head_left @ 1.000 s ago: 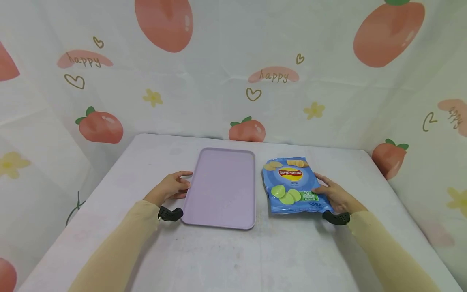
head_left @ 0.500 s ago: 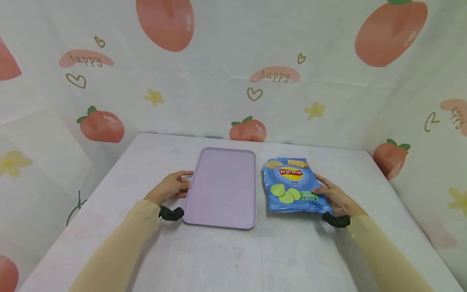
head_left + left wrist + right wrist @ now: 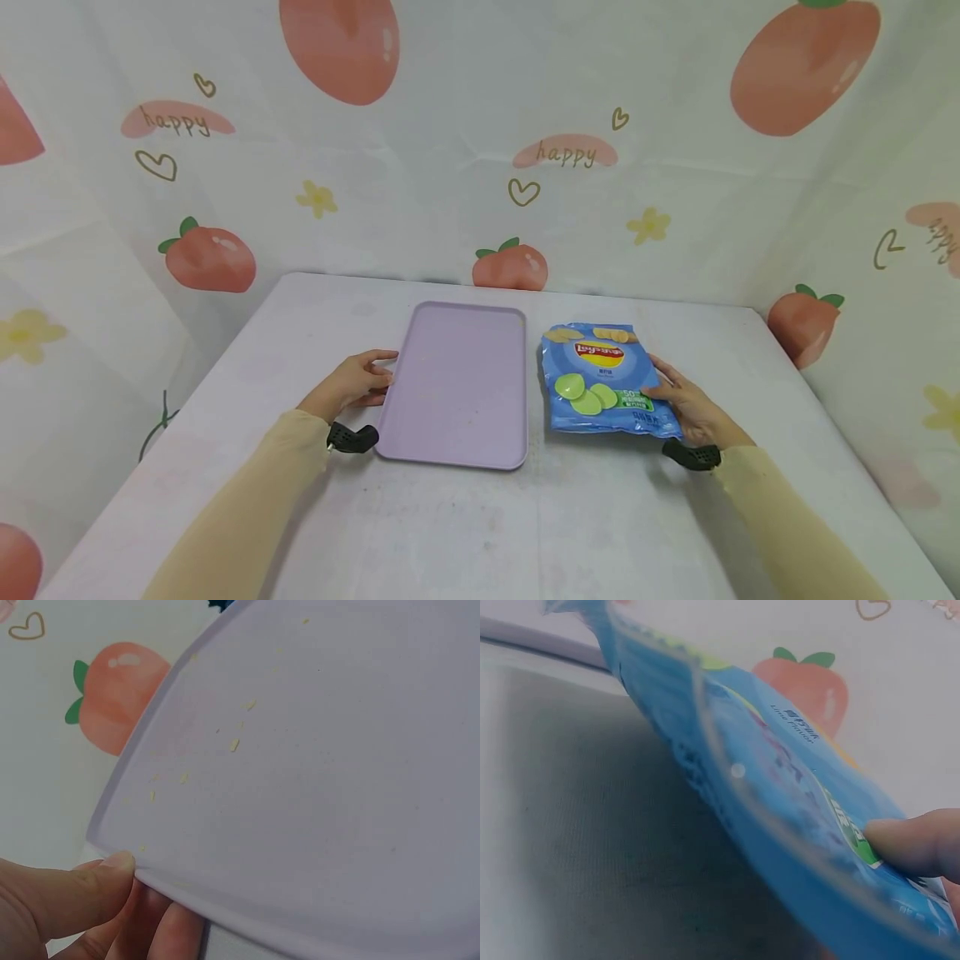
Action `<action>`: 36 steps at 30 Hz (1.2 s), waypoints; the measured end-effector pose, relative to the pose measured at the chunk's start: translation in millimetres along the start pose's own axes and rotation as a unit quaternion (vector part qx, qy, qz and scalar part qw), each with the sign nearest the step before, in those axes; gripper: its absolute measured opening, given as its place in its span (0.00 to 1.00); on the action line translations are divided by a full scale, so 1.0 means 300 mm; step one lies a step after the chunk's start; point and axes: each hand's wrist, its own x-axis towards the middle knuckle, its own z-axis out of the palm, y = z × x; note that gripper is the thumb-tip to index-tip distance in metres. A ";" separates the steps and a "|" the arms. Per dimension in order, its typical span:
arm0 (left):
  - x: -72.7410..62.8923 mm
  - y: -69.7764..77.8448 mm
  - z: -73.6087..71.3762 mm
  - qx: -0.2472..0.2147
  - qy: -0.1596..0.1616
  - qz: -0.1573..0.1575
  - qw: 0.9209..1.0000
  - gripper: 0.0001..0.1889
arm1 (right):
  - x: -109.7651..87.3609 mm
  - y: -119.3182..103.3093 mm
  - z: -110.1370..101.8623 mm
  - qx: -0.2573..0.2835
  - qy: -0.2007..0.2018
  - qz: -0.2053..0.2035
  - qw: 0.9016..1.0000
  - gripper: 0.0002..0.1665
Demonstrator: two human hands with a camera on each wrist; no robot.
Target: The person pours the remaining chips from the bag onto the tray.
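Note:
My left hand pinches the left rim of a light purple tray, thumb on top and fingers below the edge. Small yellowish crumbs dot the tray's surface in the left wrist view. On the right, my right hand holds a blue Lay's lime-flavour bag of chips by its right side. My thumb presses on the bag's printed front; the other fingers are mostly hidden behind it. The bag tilts, with its near edge raised over the table and a shadow underneath.
Both things are on a white table. A pale cloth backdrop printed with peaches, hearts and flowers encloses its back and sides. At the left table edge hangs a thin dark cord.
The bag's near edge has risen a little and its lean has shifted slightly in my right hand. My left hand and the tray have stayed in place.

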 end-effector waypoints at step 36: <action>0.000 -0.005 -0.002 -0.005 -0.007 0.007 1.000 0.31 | -0.035 -0.060 0.164 -0.075 -0.005 -0.094 0.993 0.49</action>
